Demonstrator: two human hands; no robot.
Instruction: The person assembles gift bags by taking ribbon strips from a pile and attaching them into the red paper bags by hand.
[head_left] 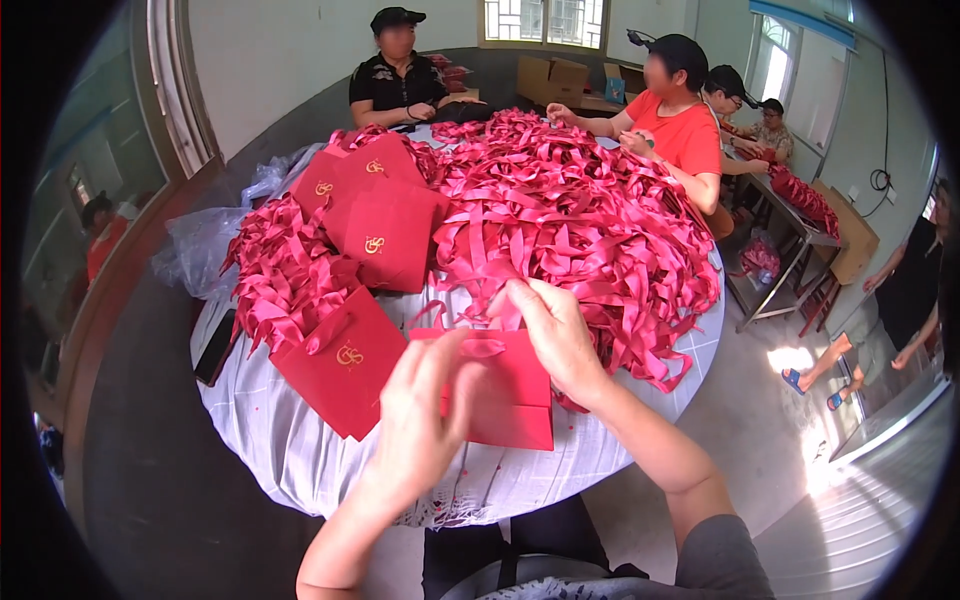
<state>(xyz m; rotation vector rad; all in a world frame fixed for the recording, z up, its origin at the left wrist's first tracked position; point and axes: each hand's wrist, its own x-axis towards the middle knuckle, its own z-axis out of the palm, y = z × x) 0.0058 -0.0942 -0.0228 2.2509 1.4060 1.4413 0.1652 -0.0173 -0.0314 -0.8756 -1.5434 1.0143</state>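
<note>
A red paper gift bag lies flat in front of me near the table's front edge, with a pink ribbon loop at its top. Over the bag's left side is my left hand, slightly blurred, its thumb and fingers apart. My right hand is above the bag's upper right corner, with thumb and index finger pinched on a pink ribbon. Left of my left hand lies another red gift bag with a gold emblem. Just beyond my hands rises a large heap of ribbon-handled bags.
More red bags are stacked at the left, beside a smaller ribbon pile. A dark phone and clear plastic wrap lie at the left edge of the cloth-covered round table. Co-workers sit across and to the right; a metal bench stands beyond.
</note>
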